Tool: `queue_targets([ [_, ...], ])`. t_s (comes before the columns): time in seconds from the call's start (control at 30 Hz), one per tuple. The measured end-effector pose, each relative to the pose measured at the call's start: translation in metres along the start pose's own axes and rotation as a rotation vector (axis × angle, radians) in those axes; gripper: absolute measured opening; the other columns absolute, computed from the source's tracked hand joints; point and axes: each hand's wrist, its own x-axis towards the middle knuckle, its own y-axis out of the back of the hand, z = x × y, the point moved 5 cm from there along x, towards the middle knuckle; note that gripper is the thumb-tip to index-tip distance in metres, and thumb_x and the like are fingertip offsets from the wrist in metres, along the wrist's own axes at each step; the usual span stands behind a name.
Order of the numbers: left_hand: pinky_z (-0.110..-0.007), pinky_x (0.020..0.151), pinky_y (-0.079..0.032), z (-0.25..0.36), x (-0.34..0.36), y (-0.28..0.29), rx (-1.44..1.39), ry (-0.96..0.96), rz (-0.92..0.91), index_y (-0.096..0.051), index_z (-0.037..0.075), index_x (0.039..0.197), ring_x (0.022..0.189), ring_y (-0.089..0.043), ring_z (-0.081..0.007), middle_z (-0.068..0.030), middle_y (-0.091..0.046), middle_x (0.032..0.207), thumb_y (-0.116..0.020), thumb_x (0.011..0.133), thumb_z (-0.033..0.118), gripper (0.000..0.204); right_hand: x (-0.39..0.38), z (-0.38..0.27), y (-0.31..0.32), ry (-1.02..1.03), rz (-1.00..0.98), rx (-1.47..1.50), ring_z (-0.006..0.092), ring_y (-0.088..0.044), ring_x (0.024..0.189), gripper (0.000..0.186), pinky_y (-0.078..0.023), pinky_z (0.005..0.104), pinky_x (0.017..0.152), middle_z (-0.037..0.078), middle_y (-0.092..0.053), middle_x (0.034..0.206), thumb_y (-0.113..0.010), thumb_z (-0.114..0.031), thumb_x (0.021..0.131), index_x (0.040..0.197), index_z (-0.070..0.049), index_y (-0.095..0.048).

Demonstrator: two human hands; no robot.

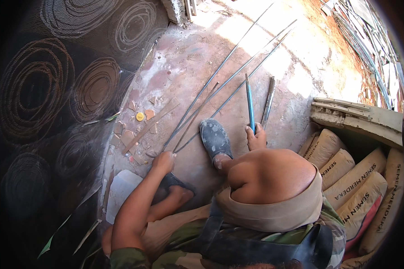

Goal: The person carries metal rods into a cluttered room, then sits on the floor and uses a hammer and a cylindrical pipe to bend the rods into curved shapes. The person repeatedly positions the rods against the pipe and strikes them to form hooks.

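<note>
My left hand [165, 161] is closed on thin steel rods [188, 123] at my left, by my left shoe [177, 182]. Longer rods [232, 49] stretch away from there across the concrete floor. My right hand [257, 138] grips a blue metal bar [249, 101], its far end pointing away from me. A darker metal bar [268, 100] lies just right of it; whether my fingers hold that too I cannot tell. My right shoe [215, 139] stands between my hands, and my bare right knee [271, 179] is just below the right hand.
Left is a dark wall or sheet [36, 112] with scribbled circles, edged by broken tile pieces [149, 114], a yellow cap [139, 116] and a pale plate [122, 190]. Paper sacks [334, 168] are piled right, below boards [354, 112]. Metal strips [368, 49] lie at the upper right.
</note>
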Motion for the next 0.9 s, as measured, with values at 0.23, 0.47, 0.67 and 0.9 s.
queue_targets([
  [0.23,-0.057,0.096,-0.057,-0.022,0.014,0.009,0.024,0.090,0.085,-0.078,0.003,0.110,0.112,-0.073,-0.0467,-0.0277,-0.076,0.116,-0.059,0.109,0.033,0.036,-0.015,-0.090,0.012,-0.347,-0.411,0.444,0.0125,-0.048,0.045,0.034,-0.038,0.0293,0.044,0.004,-0.059,0.067,-0.057,-0.031,0.108,0.123,-0.002,-0.063],
  [0.47,-0.055,0.100,-0.057,-0.019,0.016,0.010,0.049,0.119,0.035,-0.078,0.003,0.113,0.115,-0.072,-0.0460,-0.0275,-0.075,0.118,-0.060,0.107,0.029,0.032,-0.025,-0.124,-0.012,-0.549,-0.812,0.725,0.0154,-0.049,0.044,0.033,-0.038,0.0293,0.043,0.003,-0.055,0.060,-0.048,-0.032,0.111,0.118,-0.004,-0.063],
  [0.67,-0.054,0.100,-0.057,-0.006,0.019,0.020,0.042,0.101,0.098,-0.078,0.003,0.115,0.116,-0.072,-0.0455,-0.0279,-0.075,0.119,-0.060,0.106,0.025,0.030,-0.009,-0.147,-0.033,-0.652,-0.950,0.911,0.0136,-0.047,0.044,0.033,-0.038,0.0287,0.042,0.002,-0.056,0.061,-0.045,-0.034,0.112,0.117,-0.005,-0.061],
  [0.9,-0.054,0.102,-0.057,0.014,0.020,0.030,0.056,0.133,0.078,-0.078,0.002,0.116,0.118,-0.071,-0.0456,-0.0279,-0.075,0.123,-0.058,0.103,0.020,0.030,-0.008,-0.172,-0.049,-0.670,-1.041,1.150,0.0121,-0.053,0.051,0.031,-0.039,0.0276,0.043,0.001,-0.060,0.068,-0.045,-0.035,0.113,0.117,-0.008,-0.059],
])
